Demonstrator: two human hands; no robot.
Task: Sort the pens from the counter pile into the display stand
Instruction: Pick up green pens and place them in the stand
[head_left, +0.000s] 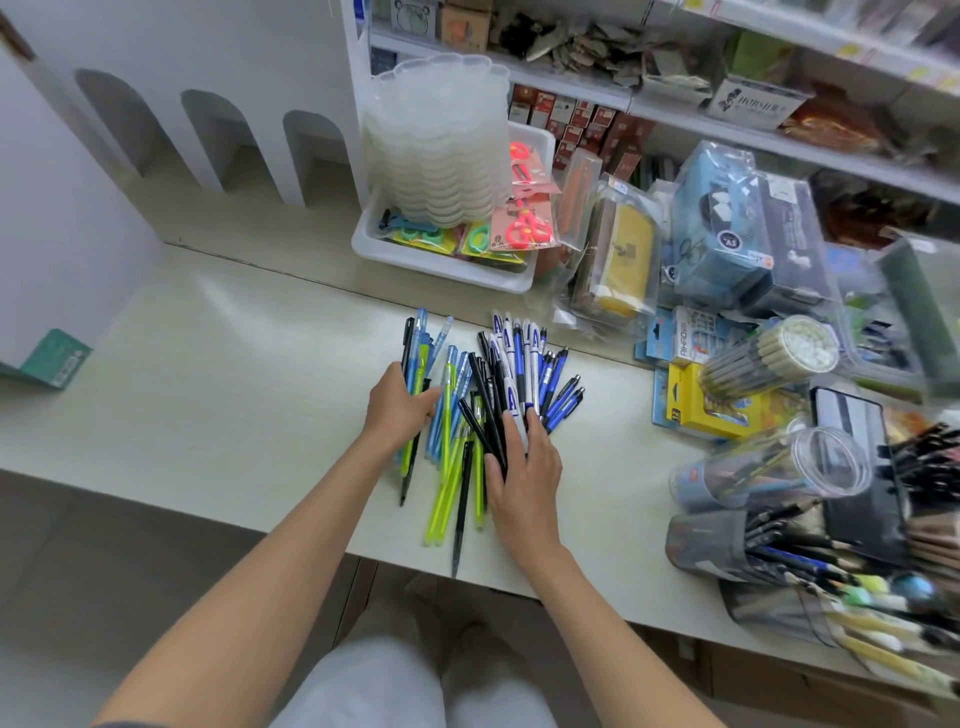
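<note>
White counter carries the pen pile; right hand lies flat, fingers spread, on black pens; left hand hides its fingertips among blue pens, grip unclear.

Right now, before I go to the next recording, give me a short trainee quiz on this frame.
1. True or false: both the left hand and the right hand touch the pen pile.
2. The white tray behind the pile holds: A packed scissors, B staplers, C rulers.
3. Fill in: the right hand rests on black and ____ pens.
Key: 1 true; 2 A; 3 white.
</note>
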